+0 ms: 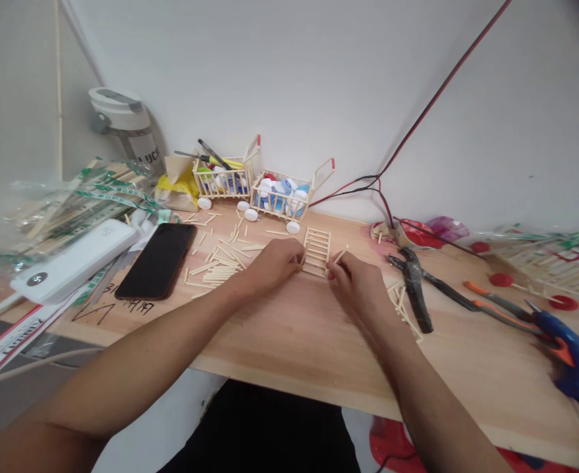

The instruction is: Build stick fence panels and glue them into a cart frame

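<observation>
A small ladder-like frame of wooden sticks (318,244) lies on the wooden tabletop between my hands. My left hand (283,256) is closed at the frame's left side, its fingertips pinching that edge. At the lower right corner of the frame, my right hand (353,272) is closed in a pinch around a short wooden stick (341,253), which points up from the fingers. Loose cut sticks (220,270) are heaped left of my left hand. Behind the frame stand two little stick-built carts, one filled with bottle caps (282,196), the other (223,180) with caps and tools.
A black phone (156,261), a white power bank (75,261) and bagged sticks (92,197) lie to the left. On the right are cutting pliers (414,289), orange-handled pliers (501,312) and a blue glue gun (568,355). A lidded cup (127,125) stands against the wall.
</observation>
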